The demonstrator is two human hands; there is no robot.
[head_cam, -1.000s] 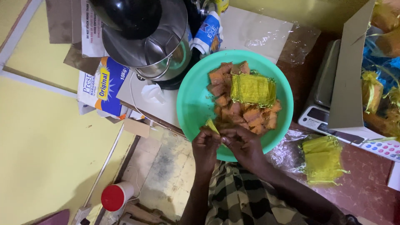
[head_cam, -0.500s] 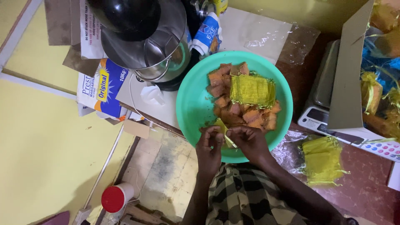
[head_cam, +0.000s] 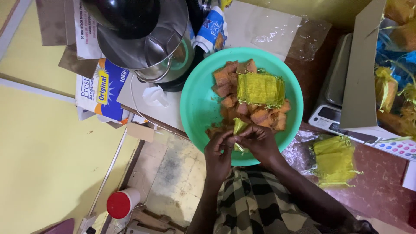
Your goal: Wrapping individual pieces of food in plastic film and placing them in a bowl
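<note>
A green round basin (head_cam: 199, 104) holds several orange-brown cake pieces (head_cam: 260, 116) and a stack of small yellow mesh bags (head_cam: 260, 89). Over its near rim, my left hand (head_cam: 219, 154) and my right hand (head_cam: 259, 141) meet, both pinching one small yellow bag (head_cam: 239, 126) that stands up between the fingertips. The bag's lower part is hidden by my fingers.
A metal kettle with a black lid (head_cam: 147, 39) stands left of the basin on cardboard. A digital scale (head_cam: 333, 115) and a brown box flap (head_cam: 362, 69) lie to the right. Another pile of yellow mesh bags (head_cam: 333, 160) rests on the red counter. A red-capped container (head_cam: 121, 203) sits on the floor.
Both hands stayed at the basin's near rim, working the small yellow bag; it shifted slightly right and now stands more upright between the fingers.
</note>
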